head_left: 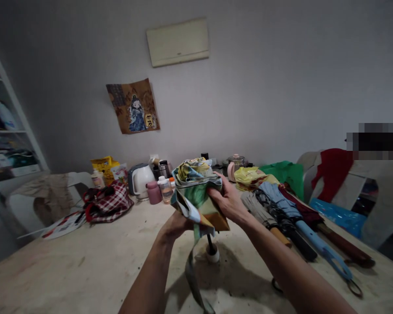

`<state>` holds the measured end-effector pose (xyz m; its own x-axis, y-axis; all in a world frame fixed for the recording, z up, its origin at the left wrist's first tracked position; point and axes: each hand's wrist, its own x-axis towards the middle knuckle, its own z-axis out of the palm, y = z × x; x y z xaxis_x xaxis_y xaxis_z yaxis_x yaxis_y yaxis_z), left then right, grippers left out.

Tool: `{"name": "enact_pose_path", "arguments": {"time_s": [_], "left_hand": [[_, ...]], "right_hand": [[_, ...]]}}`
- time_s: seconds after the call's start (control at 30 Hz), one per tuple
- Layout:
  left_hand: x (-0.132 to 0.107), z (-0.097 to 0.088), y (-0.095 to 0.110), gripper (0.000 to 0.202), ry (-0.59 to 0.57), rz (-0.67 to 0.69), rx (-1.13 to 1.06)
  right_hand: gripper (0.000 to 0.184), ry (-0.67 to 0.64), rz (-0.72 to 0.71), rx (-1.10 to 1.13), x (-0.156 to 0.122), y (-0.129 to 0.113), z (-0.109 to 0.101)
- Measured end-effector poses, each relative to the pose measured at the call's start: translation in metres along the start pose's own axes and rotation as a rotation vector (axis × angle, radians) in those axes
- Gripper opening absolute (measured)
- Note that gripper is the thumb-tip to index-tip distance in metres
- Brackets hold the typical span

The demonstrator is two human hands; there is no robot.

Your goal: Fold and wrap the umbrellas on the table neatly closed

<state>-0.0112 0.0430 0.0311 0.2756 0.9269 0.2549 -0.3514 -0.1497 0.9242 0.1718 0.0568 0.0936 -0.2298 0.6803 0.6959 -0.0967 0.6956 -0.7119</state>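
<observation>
Head view | folded umbrella [196,185] upright, handle down | left hand [177,226] and right hand [227,201] both clamped on canopy

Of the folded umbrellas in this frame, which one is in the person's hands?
The multicoloured folded umbrella, gripped by the left hand and right hand above the table; the other umbrellas lie untouched to the right.

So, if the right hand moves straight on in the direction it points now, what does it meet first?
The right hand points left and already grips the folded umbrella, so it meets that first. Beyond it, probably the bottles, though depth is unclear.
</observation>
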Motion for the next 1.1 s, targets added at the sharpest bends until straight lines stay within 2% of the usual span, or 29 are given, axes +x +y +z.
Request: {"name": "enact_pose_path", "arguments": {"time_s": [0.07, 0.13, 0.2, 0.3, 0.37, 0.43, 0.53, 0.6, 0.67, 0.73, 0.8, 0.97, 1.1], "left_hand": [[-0.002, 0.011, 0.005, 0.040, 0.032, 0.026, 0.178], [-0.002, 0.028, 0.012, 0.046, 0.051, 0.101, 0.310], [-0.002, 0.045, 0.019, 0.054, 0.056, 0.173, 0.349], [-0.001, 0.064, 0.023, 0.056, 0.077, 0.296, 0.410], [0.001, 0.069, 0.018, 0.057, 0.124, 0.406, 0.436], [0.003, 0.069, 0.009, 0.062, 0.206, 0.488, 0.443], [0.003, 0.064, -0.004, 0.063, 0.279, 0.462, 0.413], [0.002, 0.060, -0.006, 0.057, 0.220, 0.357, 0.363], [-0.001, 0.055, -0.004, 0.061, 0.082, 0.250, 0.264], [-0.002, 0.051, 0.000, 0.075, -0.035, 0.205, 0.133], [-0.002, 0.050, 0.003, 0.079, -0.078, 0.223, 0.062], [0.001, 0.048, -0.003, 0.046, 0.140, 0.261, 0.046], [0.000, 0.042, -0.007, 0.043, 0.108, 0.233, -0.049]], "right_hand": [[0.052, 0.037, 0.011, 0.010, 0.000, 0.002, -0.003], [0.061, -0.016, 0.031, 0.126, -0.001, 0.003, -0.008], [0.085, -0.114, 0.011, 0.220, -0.004, 0.002, -0.012], [0.136, -0.256, -0.076, 0.180, -0.008, -0.005, -0.016], [0.149, -0.328, -0.108, 0.107, -0.010, -0.013, -0.017], [0.145, -0.366, -0.116, 0.004, -0.009, -0.021, -0.020], [0.107, -0.254, -0.112, -0.187, -0.005, -0.023, -0.027], [0.082, -0.143, -0.122, -0.283, -0.001, -0.018, -0.033], [0.070, -0.076, -0.157, -0.330, 0.002, -0.011, -0.039], [0.066, -0.031, -0.202, -0.359, 0.003, -0.007, -0.040], [0.065, 0.001, -0.241, -0.364, 0.001, -0.009, -0.038], [0.070, -0.050, -0.204, -0.228, -0.003, -0.019, -0.028], [0.079, -0.095, -0.101, 0.175, 0.001, -0.012, -0.028]]}}
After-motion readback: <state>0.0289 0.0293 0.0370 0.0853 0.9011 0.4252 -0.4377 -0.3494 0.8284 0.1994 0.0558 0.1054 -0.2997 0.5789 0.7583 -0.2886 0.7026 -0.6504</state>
